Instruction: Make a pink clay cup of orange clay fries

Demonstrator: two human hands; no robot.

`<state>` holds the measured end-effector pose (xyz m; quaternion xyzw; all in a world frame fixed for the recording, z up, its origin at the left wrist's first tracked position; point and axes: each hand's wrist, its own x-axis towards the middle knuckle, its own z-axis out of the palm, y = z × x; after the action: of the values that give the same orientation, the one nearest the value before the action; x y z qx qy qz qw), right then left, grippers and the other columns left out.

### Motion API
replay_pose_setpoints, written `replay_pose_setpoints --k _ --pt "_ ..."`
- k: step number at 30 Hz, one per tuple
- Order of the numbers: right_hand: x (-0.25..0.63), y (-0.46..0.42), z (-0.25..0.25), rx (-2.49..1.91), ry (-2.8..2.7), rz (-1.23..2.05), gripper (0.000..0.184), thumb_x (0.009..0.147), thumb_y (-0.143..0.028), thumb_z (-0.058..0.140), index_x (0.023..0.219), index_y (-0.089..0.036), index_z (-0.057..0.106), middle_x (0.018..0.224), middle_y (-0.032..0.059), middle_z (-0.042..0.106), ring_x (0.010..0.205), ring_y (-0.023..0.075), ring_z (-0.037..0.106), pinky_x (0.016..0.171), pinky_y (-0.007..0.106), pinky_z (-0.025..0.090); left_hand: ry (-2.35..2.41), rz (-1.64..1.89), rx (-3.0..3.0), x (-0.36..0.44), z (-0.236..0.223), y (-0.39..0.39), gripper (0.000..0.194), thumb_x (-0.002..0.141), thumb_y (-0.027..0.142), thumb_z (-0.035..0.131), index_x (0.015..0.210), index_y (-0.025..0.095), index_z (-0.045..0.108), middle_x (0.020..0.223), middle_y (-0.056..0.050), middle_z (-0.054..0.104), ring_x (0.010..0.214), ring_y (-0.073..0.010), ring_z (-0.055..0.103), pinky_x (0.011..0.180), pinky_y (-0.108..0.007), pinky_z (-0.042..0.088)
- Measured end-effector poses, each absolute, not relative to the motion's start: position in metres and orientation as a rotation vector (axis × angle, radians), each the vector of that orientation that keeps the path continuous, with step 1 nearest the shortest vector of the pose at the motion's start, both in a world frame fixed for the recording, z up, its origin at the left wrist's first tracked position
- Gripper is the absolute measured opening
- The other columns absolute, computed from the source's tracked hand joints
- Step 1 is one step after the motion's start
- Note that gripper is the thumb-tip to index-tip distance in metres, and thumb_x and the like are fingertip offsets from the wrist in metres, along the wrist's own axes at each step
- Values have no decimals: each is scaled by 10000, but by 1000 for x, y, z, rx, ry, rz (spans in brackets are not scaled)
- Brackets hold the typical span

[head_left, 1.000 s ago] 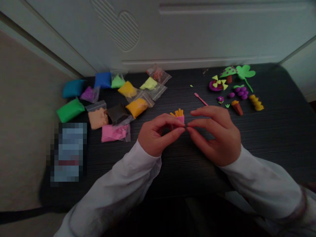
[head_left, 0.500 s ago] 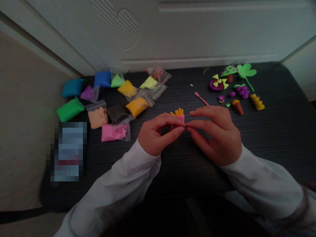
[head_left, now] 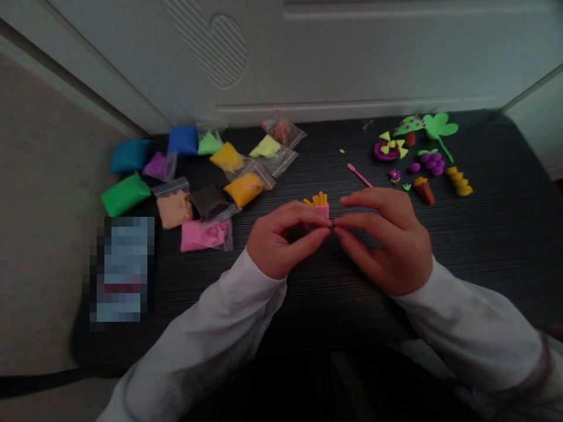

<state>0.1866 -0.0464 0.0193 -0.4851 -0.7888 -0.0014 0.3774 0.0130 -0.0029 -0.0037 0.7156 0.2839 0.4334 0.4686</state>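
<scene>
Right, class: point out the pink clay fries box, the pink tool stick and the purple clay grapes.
pink clay fries box (head_left: 322, 210), head view, on its pink front face.
pink tool stick (head_left: 358, 175), head view, mid-shaft.
purple clay grapes (head_left: 431, 163), head view, centre of the cluster.

A dark worktop (head_left: 492, 234) with a fine striped grain fills the middle of the view, under dim light. Behind it stands a pale panel (head_left: 352, 53) with moulded grooves and a ribbed oval inset (head_left: 217, 44), touching the worktop's far edge. To the left lies a beige floor (head_left: 39, 193), met by a pale slanting strip (head_left: 79, 88).
</scene>
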Motion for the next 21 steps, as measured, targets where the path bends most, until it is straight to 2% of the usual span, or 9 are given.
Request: replay_pose_setpoints --k 21 --pt "186 -47 20 -1258 -2016 28 123 726 -181 593 842 -223 590 977 39 624 940 196 548 806 389 432 687 1053 1790 14 -3 -4 182 672 91 622 834 174 632 797 -28 614 746 -124 555 687 -272 445"
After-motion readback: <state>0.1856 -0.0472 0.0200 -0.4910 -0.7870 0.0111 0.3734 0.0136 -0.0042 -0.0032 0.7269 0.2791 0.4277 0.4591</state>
